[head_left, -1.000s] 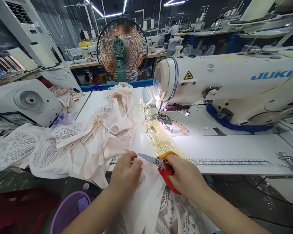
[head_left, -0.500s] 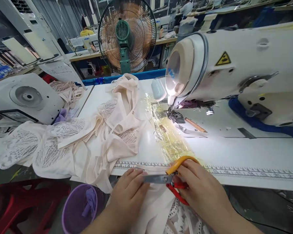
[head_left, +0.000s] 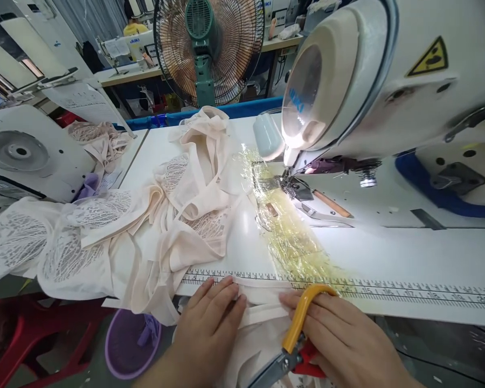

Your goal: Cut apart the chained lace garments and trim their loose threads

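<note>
My left hand [head_left: 210, 323] lies flat with its fingers stretched out on a pale cream fabric strip [head_left: 262, 313] at the table's front edge. My right hand [head_left: 339, 334] also presses on the strip while its fingers hold scissors [head_left: 295, 339] with a yellow and a red handle, blades pointing down and left. A printed ruler [head_left: 388, 291] runs along the table edge just beyond both hands. A heap of cream lace garments [head_left: 145, 215] lies to the left.
A white sewing machine [head_left: 388, 81] with its lamp on stands at the right, over crinkled clear plastic [head_left: 291, 237]. A purple bin [head_left: 125, 345] and a red stool [head_left: 36, 334] sit below left. A fan [head_left: 208, 48] stands behind; another machine [head_left: 24, 156] is far left.
The view has moved closer and lower. My right hand has swung the scissors from pointing left at the fabric to pointing down, and both hands now press the strip flat.
</note>
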`<state>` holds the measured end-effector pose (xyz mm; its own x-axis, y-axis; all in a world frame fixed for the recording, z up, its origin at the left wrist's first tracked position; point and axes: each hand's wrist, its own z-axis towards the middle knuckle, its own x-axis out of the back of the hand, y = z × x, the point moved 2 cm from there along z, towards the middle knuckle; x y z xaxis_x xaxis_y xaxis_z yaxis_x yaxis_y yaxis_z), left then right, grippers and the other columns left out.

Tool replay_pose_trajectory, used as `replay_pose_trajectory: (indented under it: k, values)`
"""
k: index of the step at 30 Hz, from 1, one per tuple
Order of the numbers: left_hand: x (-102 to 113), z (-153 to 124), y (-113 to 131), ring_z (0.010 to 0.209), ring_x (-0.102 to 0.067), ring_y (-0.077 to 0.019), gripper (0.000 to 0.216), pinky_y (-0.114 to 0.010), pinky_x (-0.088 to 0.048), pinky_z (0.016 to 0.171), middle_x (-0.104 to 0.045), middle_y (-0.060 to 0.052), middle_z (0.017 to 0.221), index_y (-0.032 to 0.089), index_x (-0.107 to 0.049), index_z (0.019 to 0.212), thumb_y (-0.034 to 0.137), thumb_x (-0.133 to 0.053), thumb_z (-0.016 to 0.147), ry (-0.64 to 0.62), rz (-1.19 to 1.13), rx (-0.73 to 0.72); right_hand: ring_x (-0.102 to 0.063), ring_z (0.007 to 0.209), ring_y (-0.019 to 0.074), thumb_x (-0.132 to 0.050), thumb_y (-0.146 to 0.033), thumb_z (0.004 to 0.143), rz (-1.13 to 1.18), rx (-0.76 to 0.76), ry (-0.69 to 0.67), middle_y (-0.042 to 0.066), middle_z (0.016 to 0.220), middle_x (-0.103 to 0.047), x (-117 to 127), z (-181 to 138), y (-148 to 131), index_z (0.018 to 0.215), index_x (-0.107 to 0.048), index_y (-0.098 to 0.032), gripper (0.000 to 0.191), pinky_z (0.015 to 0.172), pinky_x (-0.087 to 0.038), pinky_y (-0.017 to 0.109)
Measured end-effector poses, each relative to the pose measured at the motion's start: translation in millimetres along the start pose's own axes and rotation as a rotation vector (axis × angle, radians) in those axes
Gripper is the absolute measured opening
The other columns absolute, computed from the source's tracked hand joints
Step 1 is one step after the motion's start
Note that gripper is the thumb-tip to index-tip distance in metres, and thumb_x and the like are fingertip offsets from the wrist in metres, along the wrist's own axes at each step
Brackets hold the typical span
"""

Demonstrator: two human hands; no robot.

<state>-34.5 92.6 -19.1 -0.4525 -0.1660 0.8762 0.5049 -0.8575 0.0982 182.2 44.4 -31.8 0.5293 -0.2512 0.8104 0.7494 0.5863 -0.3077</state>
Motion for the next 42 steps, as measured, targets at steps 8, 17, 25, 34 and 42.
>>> replay_pose_trajectory:
  k: [8, 17, 25, 34, 42]
  values:
    - [-2.9, 3.7, -5.3, 0.114, -0.056, -0.0229, 0.032, -0.038, -0.035, 0.103, -0.069, -0.011, 0.105, 0.01, -0.061, 0.107, 0.002, -0.042, 0.084, -0.007, -0.021, -0.033, -0.063, 0.096, 0.0231, -0.033, -0.013, 0.093, 0.038, -0.065, 0.037, 0.012, 0.106, -0.07, 2.9, 3.5, -1.0, 0.104, -0.064, -0.011, 0.033, 0.084, -0.05, 0.038]
    - [-8.3, -4.3, -8.2, 0.118, -0.051, -0.0257, 0.036, -0.043, -0.041, 0.098, -0.064, -0.014, 0.109, 0.011, -0.06, 0.112, 0.003, -0.046, 0.08, -0.004, 0.001, -0.059, -0.065, 0.09, 0.0204, -0.038, -0.008, 0.089, 0.012, -0.062, 0.033, 0.011, 0.099, -0.073, 17.2, 17.2, -3.1, 0.103, -0.066, -0.012, 0.032, 0.082, -0.054, 0.033]
    - [-0.3, 6.8, -2.2, 0.105, -0.058, -0.0284, 0.027, -0.045, -0.056, 0.079, -0.063, -0.015, 0.108, 0.014, -0.064, 0.102, 0.008, -0.044, 0.085, 0.009, 0.063, 0.005, -0.06, 0.098, 0.0219, -0.033, -0.016, 0.094, 0.082, -0.145, 0.067, 0.009, 0.11, -0.069, -2.5, -3.7, -2.0, 0.103, -0.067, -0.016, 0.035, 0.084, -0.047, 0.036]
    - [0.0, 4.9, -3.3, 0.106, -0.056, -0.029, 0.028, -0.045, -0.057, 0.078, -0.06, -0.015, 0.109, 0.014, -0.065, 0.102, 0.007, -0.044, 0.084, 0.001, 0.058, 0.024, -0.061, 0.094, 0.0209, -0.03, -0.019, 0.095, 0.059, -0.129, 0.061, 0.008, 0.107, -0.07, -4.9, -0.1, -2.7, 0.099, -0.067, -0.018, 0.038, 0.083, -0.047, 0.035]
    - [-9.9, -6.7, -9.3, 0.113, -0.051, -0.0297, 0.029, -0.045, -0.054, 0.083, -0.054, -0.016, 0.118, 0.014, -0.062, 0.108, 0.007, -0.048, 0.084, 0.029, 0.033, -0.011, -0.064, 0.086, 0.0196, -0.036, -0.006, 0.083, 0.023, -0.134, 0.004, 0.008, 0.096, -0.073, 10.6, 17.4, -5.0, 0.1, -0.067, -0.013, 0.036, 0.077, -0.053, 0.031]
